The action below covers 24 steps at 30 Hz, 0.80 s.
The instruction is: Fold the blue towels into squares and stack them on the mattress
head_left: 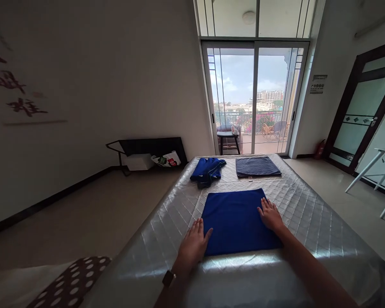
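The person's left hand [193, 243] and right hand [270, 215] lie open, gripping nothing, at the left and right edges of the blue cloth [236, 222], which is spread flat on the mattress [160, 233] in the lower centre of the frame. The step in hand looks like flattening or squaring its sides, and from this pose a move calls for light, even palms so the edges don't ruck. Beyond it lie a crumpled blue garment [207, 171] and a grey towel [257, 166].
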Available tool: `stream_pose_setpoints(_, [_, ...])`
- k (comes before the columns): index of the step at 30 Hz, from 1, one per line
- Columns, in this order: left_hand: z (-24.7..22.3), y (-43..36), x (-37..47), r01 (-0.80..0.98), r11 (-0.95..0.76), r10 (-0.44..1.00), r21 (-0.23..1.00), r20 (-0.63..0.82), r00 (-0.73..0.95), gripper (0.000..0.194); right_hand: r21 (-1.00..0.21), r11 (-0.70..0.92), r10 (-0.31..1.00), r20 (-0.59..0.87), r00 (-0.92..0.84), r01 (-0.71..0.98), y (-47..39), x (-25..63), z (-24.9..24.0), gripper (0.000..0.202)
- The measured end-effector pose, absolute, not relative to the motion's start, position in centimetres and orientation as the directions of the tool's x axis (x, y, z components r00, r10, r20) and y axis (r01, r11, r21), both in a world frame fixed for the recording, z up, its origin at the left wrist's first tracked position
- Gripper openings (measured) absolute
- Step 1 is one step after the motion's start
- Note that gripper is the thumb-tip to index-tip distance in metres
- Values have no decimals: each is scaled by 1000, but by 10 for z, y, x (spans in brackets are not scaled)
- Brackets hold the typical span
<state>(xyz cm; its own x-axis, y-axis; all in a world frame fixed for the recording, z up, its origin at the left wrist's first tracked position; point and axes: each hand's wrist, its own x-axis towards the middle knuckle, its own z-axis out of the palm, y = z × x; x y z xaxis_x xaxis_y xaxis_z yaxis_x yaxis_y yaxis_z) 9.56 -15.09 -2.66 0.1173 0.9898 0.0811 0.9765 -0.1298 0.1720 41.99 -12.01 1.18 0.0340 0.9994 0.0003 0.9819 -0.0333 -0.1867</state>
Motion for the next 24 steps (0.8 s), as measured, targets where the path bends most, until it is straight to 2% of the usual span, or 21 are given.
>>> stream_pose_setpoints(2, [-13, -139, 121, 965, -199, 976, 173, 121, 179, 69, -188, -35, 999, -8, 34, 982, -120, 421, 10, 63])
stream_pose_setpoints(7, [9, -112, 232, 838, -517, 853, 172, 186, 488, 64, -191, -28, 999, 27, 34, 981, -118, 422, 7, 64])
stream_pose_setpoints(10, [5, -101, 277, 789, -592, 805, 165, 174, 567, 60, -167, -7, 999, 43, 14, 986, -118, 423, 5, 62])
stream_pose_setpoints(14, [-6, -89, 268, 831, -522, 853, 195, 128, 506, 68, -156, -32, 999, 13, 34, 987, -119, 423, 8, 63])
stream_pose_setpoints(21, [-13, -76, 144, 964, -194, 980, 182, 80, 182, 78, -164, -50, 999, 1, 50, 985, -116, 421, 6, 64])
stream_pose_setpoints(24, [-17, -78, 110, 974, -125, 991, 188, 72, 113, 78, -136, -63, 998, 12, 66, 989, -115, 421, 1, 64])
